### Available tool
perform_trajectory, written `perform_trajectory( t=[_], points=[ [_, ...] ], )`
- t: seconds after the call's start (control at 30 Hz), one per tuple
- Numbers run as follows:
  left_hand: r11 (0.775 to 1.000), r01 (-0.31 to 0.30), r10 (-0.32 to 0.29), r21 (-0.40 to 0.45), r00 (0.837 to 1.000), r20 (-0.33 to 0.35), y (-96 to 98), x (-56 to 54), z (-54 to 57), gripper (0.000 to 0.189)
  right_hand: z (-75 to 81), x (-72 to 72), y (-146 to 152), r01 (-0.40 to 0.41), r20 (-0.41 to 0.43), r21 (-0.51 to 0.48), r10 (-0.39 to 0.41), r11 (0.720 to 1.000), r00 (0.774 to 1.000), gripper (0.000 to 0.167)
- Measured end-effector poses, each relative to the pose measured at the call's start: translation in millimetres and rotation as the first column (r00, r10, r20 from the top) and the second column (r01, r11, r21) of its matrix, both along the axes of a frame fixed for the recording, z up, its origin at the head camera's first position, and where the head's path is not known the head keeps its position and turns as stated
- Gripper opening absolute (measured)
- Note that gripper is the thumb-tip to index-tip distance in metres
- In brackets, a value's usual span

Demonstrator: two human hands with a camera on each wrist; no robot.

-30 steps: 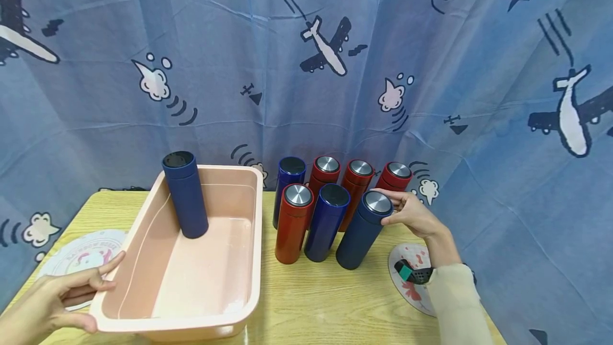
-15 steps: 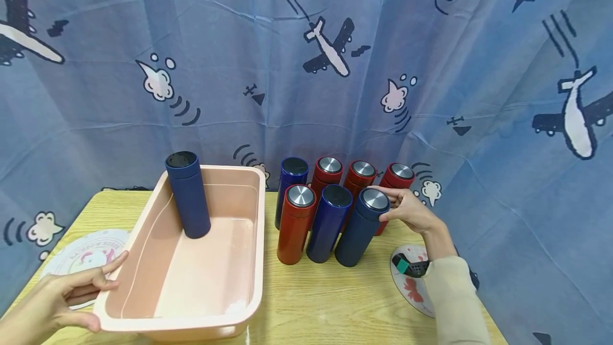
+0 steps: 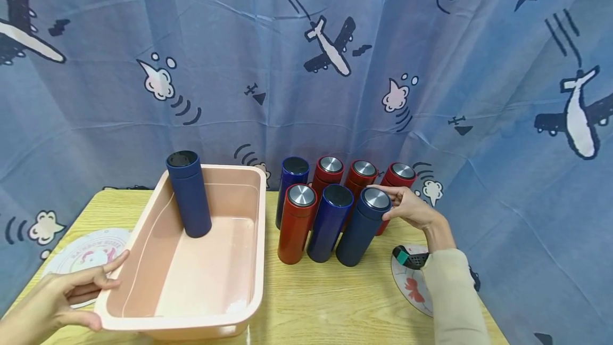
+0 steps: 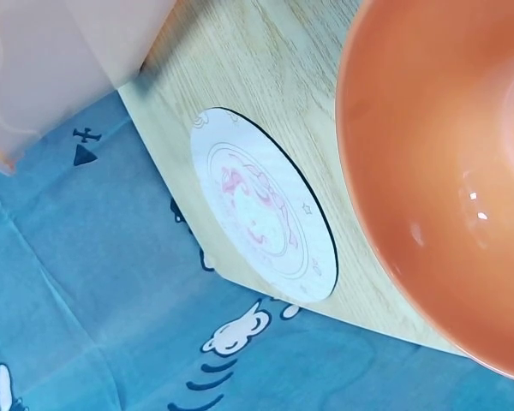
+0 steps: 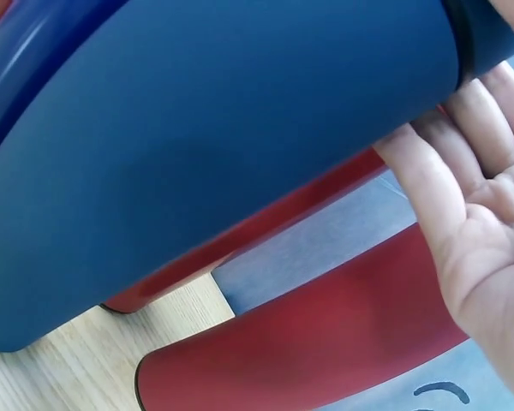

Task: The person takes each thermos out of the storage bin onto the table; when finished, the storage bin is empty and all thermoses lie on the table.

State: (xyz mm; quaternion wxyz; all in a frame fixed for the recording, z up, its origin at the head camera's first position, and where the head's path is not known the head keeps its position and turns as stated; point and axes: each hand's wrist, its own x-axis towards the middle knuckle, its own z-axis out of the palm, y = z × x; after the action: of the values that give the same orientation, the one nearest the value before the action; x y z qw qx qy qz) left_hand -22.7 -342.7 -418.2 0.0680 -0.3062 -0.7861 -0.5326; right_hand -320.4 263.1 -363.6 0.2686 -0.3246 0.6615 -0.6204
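Observation:
My right hand [image 3: 413, 207] holds a matte navy thermos bottle [image 3: 360, 233] near its steel-topped lid, fingers behind and thumb at the near side. That bottle is at the front right of a group and fills much of the right wrist view. Left of it stand a glossy blue bottle [image 3: 326, 228] and an orange-red bottle [image 3: 294, 230]. On the left, my left hand [image 3: 72, 294] grips the near-left rim of a pink plastic bin [image 3: 261, 260], thumb outside. Inside the bin, another navy bottle [image 3: 191, 201] with a black lid stands against the far-left wall.
Behind the front bottles stand a blue bottle [image 3: 291, 188] and several red ones, including a red bottle [image 5: 300, 334] under my right hand. White round mats lie at the left [image 4: 261, 205] and right [image 3: 413, 286]. An orange bowl [image 4: 428, 197] shows in the left wrist view.
The navy bottle's top and my right hand have shifted slightly left, toward the glossy blue bottle. My left hand stays on the bin's rim. The head view has shifted a little.

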Motion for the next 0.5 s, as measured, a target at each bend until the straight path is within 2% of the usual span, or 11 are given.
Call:
perform_trajectory(
  t=[0.33,0.5],
  points=[
    [1.000,-0.002,0.002,0.008,1.000,-0.016,2.0,0.2,-0.9,0.056,-8.4,-2.7,6.5,-0.039,-0.004,-0.033,0.039,0.999,0.999,0.059],
    [1.000,0.003,-0.003,0.009,1.000,-0.021,1.8,0.3,-0.7,0.055,-9.5,0.4,14.0,-0.016,-0.022,-0.069,0.015,0.998,1.000,0.060]
  ],
)
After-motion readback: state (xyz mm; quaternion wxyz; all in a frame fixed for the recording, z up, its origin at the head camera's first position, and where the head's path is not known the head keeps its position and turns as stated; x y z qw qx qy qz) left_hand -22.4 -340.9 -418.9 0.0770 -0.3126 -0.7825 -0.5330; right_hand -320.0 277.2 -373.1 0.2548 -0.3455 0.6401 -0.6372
